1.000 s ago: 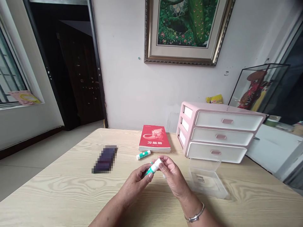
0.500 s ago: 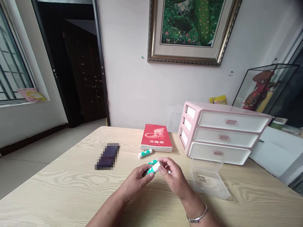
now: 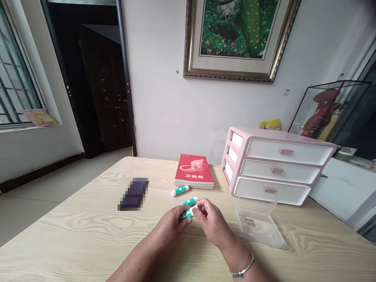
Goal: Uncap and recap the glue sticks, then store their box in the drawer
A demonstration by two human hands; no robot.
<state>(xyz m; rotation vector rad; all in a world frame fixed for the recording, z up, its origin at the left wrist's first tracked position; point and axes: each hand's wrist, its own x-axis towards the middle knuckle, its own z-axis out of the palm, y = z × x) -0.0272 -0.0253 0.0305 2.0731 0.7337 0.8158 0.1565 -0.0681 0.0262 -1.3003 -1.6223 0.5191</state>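
My left hand [image 3: 172, 224] is wrapped round a green-and-white glue stick [image 3: 187, 214], which points up and to the right. The thumb and fingers of my right hand [image 3: 212, 223] pinch that stick's white end and partly cover it. Just behind my fingers a second glue stick [image 3: 191, 201] shows, its lower part hidden by my left hand; whether the hand touches it I cannot tell. Farther back, a third glue stick [image 3: 180, 190] lies on the wooden table [image 3: 96, 239] in front of a red book [image 3: 194, 170].
To the right stands an open clear plastic box [image 3: 261, 231], its lid raised. Behind it is a pink and white drawer unit [image 3: 276, 168]. A dark pixelated object [image 3: 133, 194] lies on the left of the table.
My right hand has moved slightly down and left along the held glue stick, and less of its white end shows. More of the second glue stick is visible behind.
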